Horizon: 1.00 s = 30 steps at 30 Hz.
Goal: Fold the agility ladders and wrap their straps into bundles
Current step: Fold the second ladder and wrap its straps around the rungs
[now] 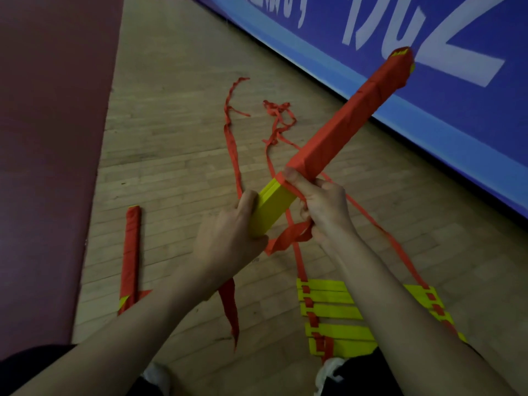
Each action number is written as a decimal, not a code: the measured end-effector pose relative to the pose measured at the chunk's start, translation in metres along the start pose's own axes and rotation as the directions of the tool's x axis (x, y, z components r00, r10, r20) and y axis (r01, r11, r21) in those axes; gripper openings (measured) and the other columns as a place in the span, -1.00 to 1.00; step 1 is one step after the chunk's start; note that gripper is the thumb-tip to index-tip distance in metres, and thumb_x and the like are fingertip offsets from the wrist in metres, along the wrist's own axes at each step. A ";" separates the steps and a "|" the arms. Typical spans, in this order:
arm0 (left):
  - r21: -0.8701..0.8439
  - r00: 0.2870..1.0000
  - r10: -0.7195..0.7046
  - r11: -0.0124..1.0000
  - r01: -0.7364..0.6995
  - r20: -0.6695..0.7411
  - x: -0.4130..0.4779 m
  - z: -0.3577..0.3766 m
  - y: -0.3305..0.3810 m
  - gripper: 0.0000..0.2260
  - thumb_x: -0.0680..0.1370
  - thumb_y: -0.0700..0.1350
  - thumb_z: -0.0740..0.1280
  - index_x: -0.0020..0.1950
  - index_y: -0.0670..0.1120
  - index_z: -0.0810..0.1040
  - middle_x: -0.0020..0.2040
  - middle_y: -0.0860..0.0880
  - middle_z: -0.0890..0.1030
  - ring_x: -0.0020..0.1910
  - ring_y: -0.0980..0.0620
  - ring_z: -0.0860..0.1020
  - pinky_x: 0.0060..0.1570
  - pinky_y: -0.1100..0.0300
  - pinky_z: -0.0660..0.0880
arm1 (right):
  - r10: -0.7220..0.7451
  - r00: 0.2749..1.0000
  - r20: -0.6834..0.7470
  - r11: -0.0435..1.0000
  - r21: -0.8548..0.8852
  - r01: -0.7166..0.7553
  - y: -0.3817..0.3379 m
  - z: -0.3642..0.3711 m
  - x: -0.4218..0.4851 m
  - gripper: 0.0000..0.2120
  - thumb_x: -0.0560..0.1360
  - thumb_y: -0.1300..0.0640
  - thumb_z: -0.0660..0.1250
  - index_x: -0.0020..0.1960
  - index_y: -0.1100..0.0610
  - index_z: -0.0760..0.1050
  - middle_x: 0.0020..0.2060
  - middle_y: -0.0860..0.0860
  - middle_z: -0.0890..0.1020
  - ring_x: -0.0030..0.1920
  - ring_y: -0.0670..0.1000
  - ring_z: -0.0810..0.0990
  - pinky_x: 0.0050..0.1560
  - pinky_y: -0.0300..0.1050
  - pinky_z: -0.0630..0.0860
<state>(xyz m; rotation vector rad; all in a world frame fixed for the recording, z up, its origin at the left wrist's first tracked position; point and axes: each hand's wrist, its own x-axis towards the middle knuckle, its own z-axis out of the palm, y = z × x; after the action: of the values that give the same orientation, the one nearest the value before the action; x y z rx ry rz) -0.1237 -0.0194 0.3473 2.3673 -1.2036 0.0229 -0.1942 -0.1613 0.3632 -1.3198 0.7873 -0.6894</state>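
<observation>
both hands (pixel 228 232) grip the raised ladder bundle (pixel 337 138)

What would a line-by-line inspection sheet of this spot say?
Surface: pale wooden plank floor, dark red mat along its left edge.
Job's things: long bundle of yellow rungs, mostly wound in its red strap, held up; finished red-wrapped bundle lying by the mat; stacked yellow ladder rungs unwrapped on the floor.
Clutter: loose red fabric straps trailing over the floor.
Grippers: left hand grips the bundle's bare yellow end; right hand grips the red strap at the wrap's edge.
Cables: nothing seen.
Surroundings: blue banner with white lettering at right; white shoes below.
</observation>
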 end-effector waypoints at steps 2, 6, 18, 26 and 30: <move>-0.120 0.999 -0.032 0.992 0.031 -0.006 -0.001 0.000 -0.004 -0.50 0.38 -0.03 0.44 0.25 0.01 0.32 -0.10 0.00 0.54 -0.12 -0.13 0.55 -0.24 0.01 0.49 | 0.010 1.000 0.025 0.999 -0.037 -0.009 0.001 0.000 0.001 -0.65 0.22 -0.17 0.58 -0.33 0.07 0.57 -0.61 -0.13 0.40 -0.60 -0.16 0.32 -0.61 -0.28 0.25; -0.359 0.998 -0.057 0.932 0.051 -0.006 0.000 -0.001 -0.007 -0.52 0.33 -0.10 0.52 0.16 0.00 0.40 -0.22 0.09 0.50 -0.26 0.03 0.50 -0.34 0.19 0.39 | 0.020 0.986 0.165 0.999 -0.027 -0.016 -0.006 -0.004 0.002 -0.73 0.37 -0.09 0.51 -0.28 0.11 0.60 -0.55 -0.03 0.50 -0.56 -0.11 0.44 -0.57 -0.29 0.35; -0.639 0.989 -0.105 0.755 0.147 0.102 0.013 -0.025 -0.014 -0.54 0.28 -0.19 0.55 0.12 -0.06 0.51 -0.12 -0.12 0.58 -0.27 -0.09 0.61 -0.28 -0.05 0.59 | 0.047 0.878 0.476 0.996 -0.094 -0.003 -0.031 -0.024 -0.008 -0.81 0.19 0.07 0.50 -0.25 0.16 0.68 -0.33 0.09 0.68 -0.42 -0.06 0.60 -0.41 -0.26 0.53; -0.897 0.963 0.036 0.376 0.234 0.267 0.017 -0.017 -0.024 -0.59 0.21 -0.26 0.47 0.02 0.00 0.61 -0.34 -0.04 0.58 -0.41 0.01 0.57 -0.43 0.20 0.52 | -0.005 0.905 0.426 1.000 0.004 0.004 -0.033 -0.017 -0.011 -0.70 0.19 0.10 0.48 -0.16 0.19 0.50 -0.54 -0.10 0.51 -0.68 -0.19 0.26 -0.70 -0.37 0.14; -0.881 0.921 0.069 0.327 0.341 0.383 0.014 -0.008 -0.038 -0.69 0.36 -0.27 0.45 0.06 -0.04 0.60 -0.18 -0.08 0.65 -0.27 0.00 0.63 -0.24 0.06 0.59 | -0.060 0.872 0.486 0.993 0.121 0.001 -0.034 -0.014 -0.011 -0.61 0.21 0.13 0.47 -0.01 0.18 0.49 -0.45 -0.03 0.56 -0.68 -0.18 0.24 -0.68 -0.39 0.11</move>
<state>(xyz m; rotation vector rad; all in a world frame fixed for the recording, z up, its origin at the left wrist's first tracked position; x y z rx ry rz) -0.0846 -0.0080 0.3421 1.3597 -0.7464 -0.9722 -0.2121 -0.1645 0.3973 -1.3236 0.3081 -0.3880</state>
